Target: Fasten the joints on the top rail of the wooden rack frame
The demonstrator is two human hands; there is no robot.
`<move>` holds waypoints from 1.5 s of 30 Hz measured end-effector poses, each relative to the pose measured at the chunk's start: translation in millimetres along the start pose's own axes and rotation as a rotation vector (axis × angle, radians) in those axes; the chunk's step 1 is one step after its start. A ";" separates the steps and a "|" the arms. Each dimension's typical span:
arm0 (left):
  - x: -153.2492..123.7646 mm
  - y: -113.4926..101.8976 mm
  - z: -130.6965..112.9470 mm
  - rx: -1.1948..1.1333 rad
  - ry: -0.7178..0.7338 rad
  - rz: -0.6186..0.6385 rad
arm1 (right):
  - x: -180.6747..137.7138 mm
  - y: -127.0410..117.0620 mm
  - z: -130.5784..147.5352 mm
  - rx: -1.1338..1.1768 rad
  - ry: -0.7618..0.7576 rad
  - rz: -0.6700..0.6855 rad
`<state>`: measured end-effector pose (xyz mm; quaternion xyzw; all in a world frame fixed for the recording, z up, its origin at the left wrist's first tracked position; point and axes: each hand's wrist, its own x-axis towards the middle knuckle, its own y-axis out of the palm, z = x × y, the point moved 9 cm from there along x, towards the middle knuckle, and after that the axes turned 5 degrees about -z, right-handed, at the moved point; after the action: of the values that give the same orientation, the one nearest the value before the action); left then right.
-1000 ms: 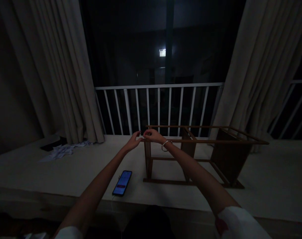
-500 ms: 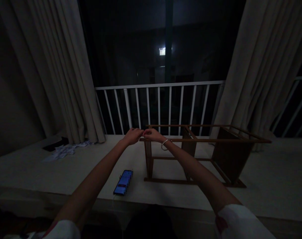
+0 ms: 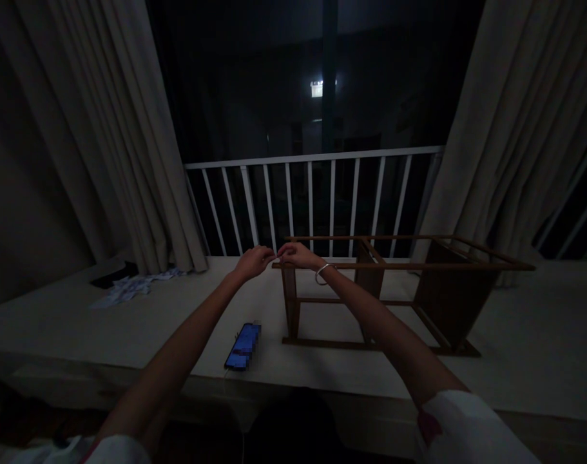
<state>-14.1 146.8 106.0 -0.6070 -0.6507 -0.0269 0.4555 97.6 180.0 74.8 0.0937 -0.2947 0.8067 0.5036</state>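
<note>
A brown wooden frame (image 3: 399,265), like a small piece of furniture lying on its side, rests on a pale ledge (image 3: 104,328). My left hand (image 3: 252,261) and my right hand (image 3: 297,255) meet at the frame's near left top corner. Both have their fingers pinched together at the end of the top rail. In the dim light I cannot make out anything small between the fingertips. A bangle circles my right wrist.
A lit phone (image 3: 243,346) lies on the ledge near its front edge, below my left forearm. Scattered papers (image 3: 131,287) and a dark flat object (image 3: 113,274) lie at the left by a curtain (image 3: 124,135). A white railing (image 3: 312,193) runs behind; another curtain (image 3: 515,122) hangs right.
My left hand's fingers have closed and come up against my right hand at the frame's corner. The view has tilted slightly; the phone and frame stay in place.
</note>
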 end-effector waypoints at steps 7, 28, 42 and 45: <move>-15.4 -0.8 10.5 -0.145 -0.175 -0.093 | 1.2 3.2 -2.9 0.018 -0.008 0.050; -45.8 13.9 8.4 -0.211 -0.337 -0.356 | -5.1 2.0 1.0 -0.094 -0.037 0.078; -49.5 19.6 14.9 -0.228 -0.414 -0.366 | -3.7 -2.0 0.6 -0.140 -0.089 0.031; -51.2 23.6 15.6 -0.332 -0.476 -0.369 | -5.0 -4.9 9.1 -0.187 -0.154 -0.019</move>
<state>-11.5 122.9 52.6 -0.5341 -0.8243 -0.0721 0.1735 102.9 172.5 81.8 0.1107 -0.4059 0.7613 0.4934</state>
